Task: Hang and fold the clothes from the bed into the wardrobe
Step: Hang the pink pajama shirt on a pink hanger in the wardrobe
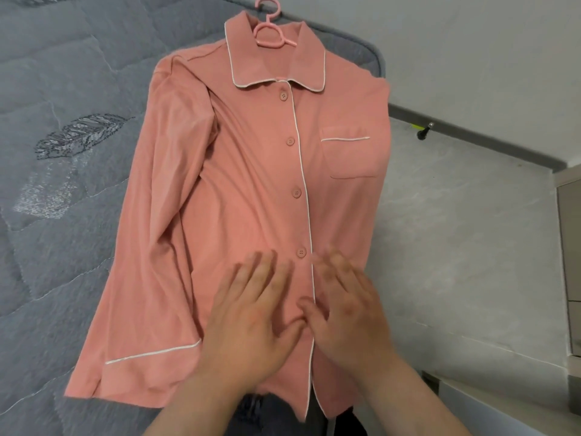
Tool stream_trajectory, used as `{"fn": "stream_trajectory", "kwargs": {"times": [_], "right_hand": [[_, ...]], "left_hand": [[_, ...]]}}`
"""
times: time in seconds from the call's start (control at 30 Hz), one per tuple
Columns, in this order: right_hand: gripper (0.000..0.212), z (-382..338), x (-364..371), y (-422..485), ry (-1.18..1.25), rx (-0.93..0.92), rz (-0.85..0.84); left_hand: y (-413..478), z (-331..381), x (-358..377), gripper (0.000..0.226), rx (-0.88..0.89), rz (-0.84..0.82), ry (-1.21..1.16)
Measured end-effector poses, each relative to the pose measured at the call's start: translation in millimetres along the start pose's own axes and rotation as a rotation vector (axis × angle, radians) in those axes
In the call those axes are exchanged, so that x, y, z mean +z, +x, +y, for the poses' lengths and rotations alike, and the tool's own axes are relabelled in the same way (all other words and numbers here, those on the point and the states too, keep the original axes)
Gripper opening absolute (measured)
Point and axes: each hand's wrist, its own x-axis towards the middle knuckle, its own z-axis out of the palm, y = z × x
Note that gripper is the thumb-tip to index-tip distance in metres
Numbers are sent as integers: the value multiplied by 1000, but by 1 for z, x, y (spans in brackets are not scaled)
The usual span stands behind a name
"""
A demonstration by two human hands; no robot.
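Head — hands (251,313) (349,309) flat on shirt (251,184)

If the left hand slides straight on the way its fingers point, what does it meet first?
Most likely the nearest button of the pink shirt, just ahead of the left hand, whose fingers lie flat on the cloth.

Bare left hand (248,316) and right hand (349,306), bare forearms (201,401), dark grey trousers (253,412).
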Motion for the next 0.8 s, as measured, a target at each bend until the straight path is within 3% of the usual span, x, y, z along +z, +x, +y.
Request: {"fn": "stream_trajectory", "kwargs": {"times": [0.07, 0.2, 0.37, 0.57, 0.7, 0.8], "right_hand": [[76, 11, 3, 24, -73, -106, -48], [77, 27, 11, 70, -183, -145, -110], [74, 43, 12, 126, -230, -142, -75], [76, 52, -10, 235, -231, -266, 47], [78, 57, -31, 337, -132, -173, 192], [65, 61, -45, 407, 19, -57, 150]], "left_hand": [[16, -24, 0, 95, -5, -67, 109], [53, -54, -3, 90, 0, -87, 233], [118, -60, -12, 83, 21, 39, 286], [245, -57, -56, 85, 48, 220, 252], [330, -67, -90, 84, 59, 309, 279], [387, -79, -107, 78, -17, 288, 305]]}}
